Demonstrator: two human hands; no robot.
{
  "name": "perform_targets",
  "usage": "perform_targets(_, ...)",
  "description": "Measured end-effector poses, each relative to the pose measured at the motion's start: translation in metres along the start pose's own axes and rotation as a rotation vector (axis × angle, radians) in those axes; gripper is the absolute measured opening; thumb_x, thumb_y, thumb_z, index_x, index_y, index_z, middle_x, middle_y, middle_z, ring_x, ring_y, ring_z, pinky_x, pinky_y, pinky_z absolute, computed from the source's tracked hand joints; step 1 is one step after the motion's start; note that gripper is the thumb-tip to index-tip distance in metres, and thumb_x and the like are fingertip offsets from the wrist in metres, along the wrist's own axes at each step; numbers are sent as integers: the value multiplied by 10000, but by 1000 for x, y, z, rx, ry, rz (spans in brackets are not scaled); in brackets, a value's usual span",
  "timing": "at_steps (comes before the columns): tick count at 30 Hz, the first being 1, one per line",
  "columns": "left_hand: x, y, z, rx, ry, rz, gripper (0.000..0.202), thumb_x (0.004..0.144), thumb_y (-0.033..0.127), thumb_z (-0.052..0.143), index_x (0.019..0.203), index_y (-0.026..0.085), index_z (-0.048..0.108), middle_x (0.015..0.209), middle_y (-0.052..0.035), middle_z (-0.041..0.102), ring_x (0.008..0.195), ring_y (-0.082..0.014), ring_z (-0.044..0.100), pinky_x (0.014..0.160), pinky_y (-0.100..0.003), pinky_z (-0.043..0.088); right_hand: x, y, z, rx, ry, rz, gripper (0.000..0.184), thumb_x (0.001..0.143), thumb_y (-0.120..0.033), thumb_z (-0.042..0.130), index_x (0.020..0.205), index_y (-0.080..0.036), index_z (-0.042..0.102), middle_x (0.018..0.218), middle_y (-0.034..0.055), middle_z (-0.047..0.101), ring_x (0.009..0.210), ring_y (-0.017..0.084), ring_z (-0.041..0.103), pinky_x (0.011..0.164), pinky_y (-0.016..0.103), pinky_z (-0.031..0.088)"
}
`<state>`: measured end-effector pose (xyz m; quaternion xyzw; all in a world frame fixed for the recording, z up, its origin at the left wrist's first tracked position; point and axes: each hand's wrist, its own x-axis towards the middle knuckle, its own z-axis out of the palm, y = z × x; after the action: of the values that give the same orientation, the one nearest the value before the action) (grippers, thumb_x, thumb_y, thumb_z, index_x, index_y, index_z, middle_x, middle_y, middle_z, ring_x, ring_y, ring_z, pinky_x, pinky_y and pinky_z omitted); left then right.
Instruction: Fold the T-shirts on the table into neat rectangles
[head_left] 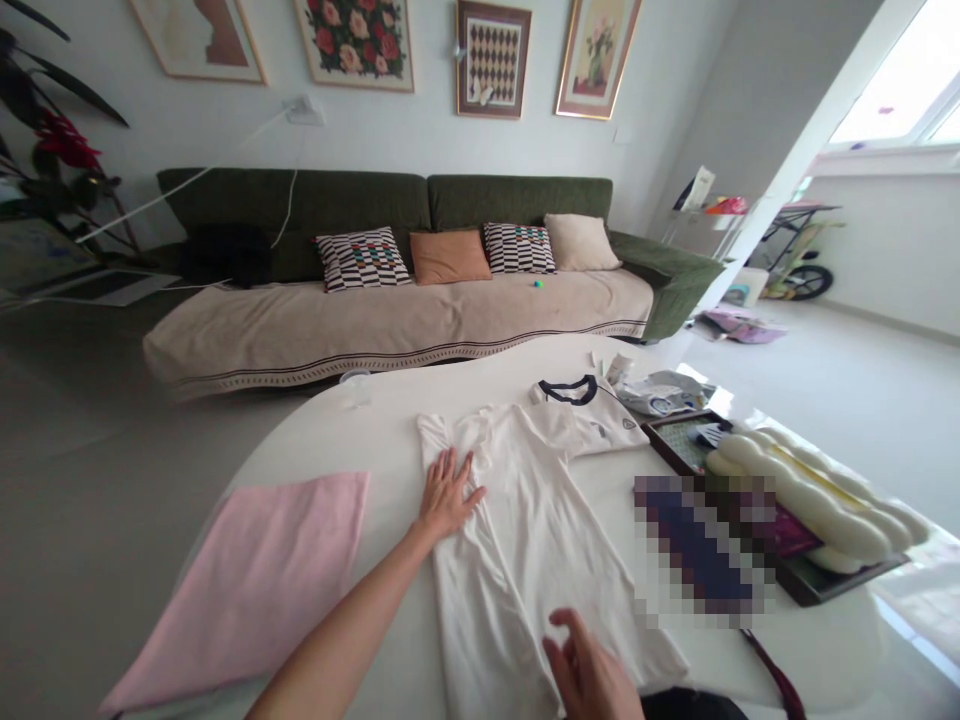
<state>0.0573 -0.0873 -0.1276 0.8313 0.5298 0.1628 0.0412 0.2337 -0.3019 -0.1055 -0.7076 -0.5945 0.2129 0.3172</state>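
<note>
A long white garment, which looks like a pair of trousers, lies spread and slightly wrinkled on the white table. My left hand rests flat near its bunched far end, fingers spread. Over the near part of the garment is my right hand, its thumb and index finger bent and apart with nothing between them; the other fingers are partly hidden. Beyond the garment, partly against it, lies a white T-shirt with a dark navy collar.
A pink cloth covers the table's left side. On the right are a dark tray bearing a puffy cream-coloured item, a blurred-out dark object and a crumpled plastic bag. A green sofa stands behind the table.
</note>
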Motion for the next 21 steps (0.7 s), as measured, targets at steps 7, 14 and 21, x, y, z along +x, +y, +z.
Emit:
perform_targets(7,0,0,-5,-4,42,-47,448,909,360,244,1355,322,255,1425,-46,260,1302,-247,202,1018,-503,177,132,-72,-7,-57,62,-35,328,847,-348,499,1119,-166,500,1129,56,518,948,180,537,792,385,466)
perform_targets(14,1,-2,-2,-6,25,-109,467,894,276,272,1358,232,282,1422,-60,267,1309,-232,182,1031,-468,194,179,-95,22,-89,96,-66,330,842,-363,500,1089,-146,525,1104,37,532,947,208,540,794,375,463)
perform_targets(21,1,-1,-4,-23,47,-136,492,880,266,302,1369,246,254,1424,-72,259,1312,-251,172,1029,-471,200,177,-90,23,-162,133,-121,314,885,-352,419,1110,-152,509,1097,48,531,957,184,540,797,378,461)
